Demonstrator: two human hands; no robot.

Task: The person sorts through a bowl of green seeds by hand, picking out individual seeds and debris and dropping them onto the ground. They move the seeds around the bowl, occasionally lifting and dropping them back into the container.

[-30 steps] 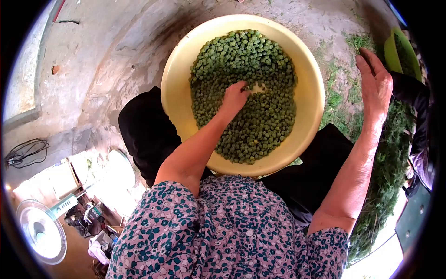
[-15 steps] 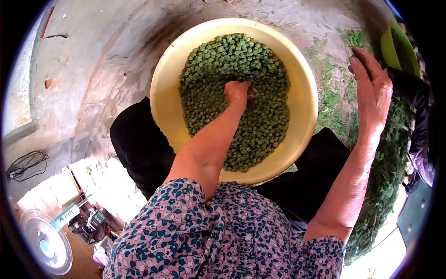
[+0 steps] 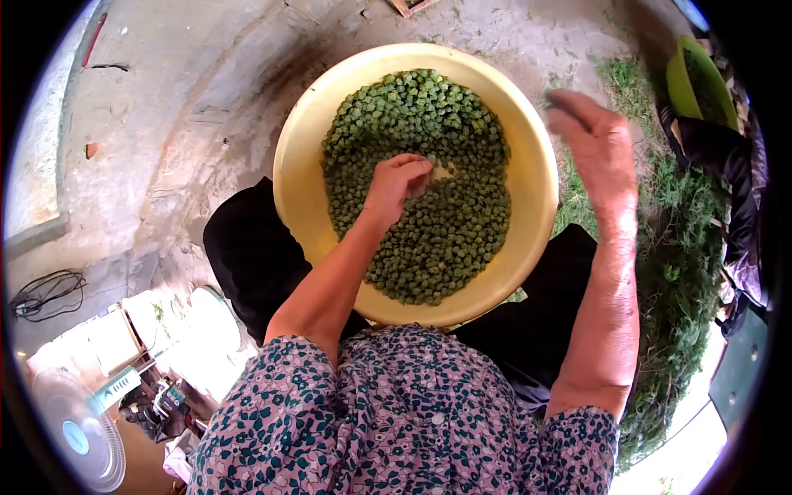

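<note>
A big yellow basin (image 3: 536,206) stands between my knees with a deep heap of small rounded green pieces (image 3: 437,256) in it. Over the middle of the heap is my left hand (image 3: 398,183), its fingers curled in toward the thumb. I cannot tell what these fingers hold. A pale spot (image 3: 442,172) shows in the heap just right of the fingertips. To the right of the basin my right hand (image 3: 596,148) is raised, with nothing seen in it. Its fingers stretch toward the rim and are somewhat smeared by motion.
A green tub (image 3: 700,82) stands at the far right beside dark cloth (image 3: 718,157). Cut green plants (image 3: 681,280) lie along the right side. At lower left are a fan (image 3: 78,429) and a coiled cable (image 3: 48,294). A wall (image 3: 165,107) rises on the left.
My left hand has come up from among the green pieces and shifted a little left. The right hand has swung left, closer to the basin rim.
</note>
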